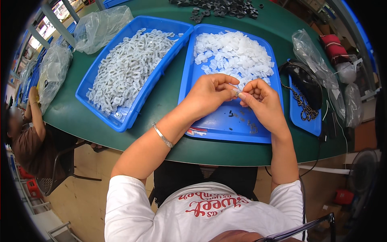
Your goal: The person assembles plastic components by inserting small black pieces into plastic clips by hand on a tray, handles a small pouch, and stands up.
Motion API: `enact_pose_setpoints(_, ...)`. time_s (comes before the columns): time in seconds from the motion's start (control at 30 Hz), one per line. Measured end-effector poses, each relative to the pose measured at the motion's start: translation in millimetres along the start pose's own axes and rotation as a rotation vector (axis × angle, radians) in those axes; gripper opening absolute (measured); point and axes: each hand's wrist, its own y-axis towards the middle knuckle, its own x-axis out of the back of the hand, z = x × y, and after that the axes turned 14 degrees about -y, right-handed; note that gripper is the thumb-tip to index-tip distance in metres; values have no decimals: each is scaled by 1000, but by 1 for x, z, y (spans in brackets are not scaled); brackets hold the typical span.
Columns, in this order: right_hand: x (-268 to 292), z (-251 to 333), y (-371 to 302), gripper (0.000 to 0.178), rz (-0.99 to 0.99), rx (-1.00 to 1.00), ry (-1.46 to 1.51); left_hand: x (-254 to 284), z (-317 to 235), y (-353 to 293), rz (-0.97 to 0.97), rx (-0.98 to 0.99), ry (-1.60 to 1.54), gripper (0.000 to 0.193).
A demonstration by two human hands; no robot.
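Note:
Over the right-hand blue tray, my left hand and my right hand meet fingertip to fingertip. Both are closed in a pinch on one small whitish plastic part, mostly covered by the fingers. Beyond them in that tray lies a heap of translucent white plastic pieces. Several small dark pieces are scattered on the tray floor below my hands. To the left, a second blue tray holds a large pile of small grey-white plastic parts.
Black rubbery parts are heaped at the far edge of the green table. On the right, a black bag with a chain rests on a small blue tray. Clear plastic bags lie far left. Another person sits at left.

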Motion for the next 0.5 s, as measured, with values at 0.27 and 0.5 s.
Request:
enact_pose_setpoints(0.27,-4,-4,2,11,-70,-9,57,-4,-2,-3,-16,-38,67,34)
enact_pose_setpoints(0.5,-9,-2,1,10,-124,-14,3,-4,4,-2,-15,-76,118,33)
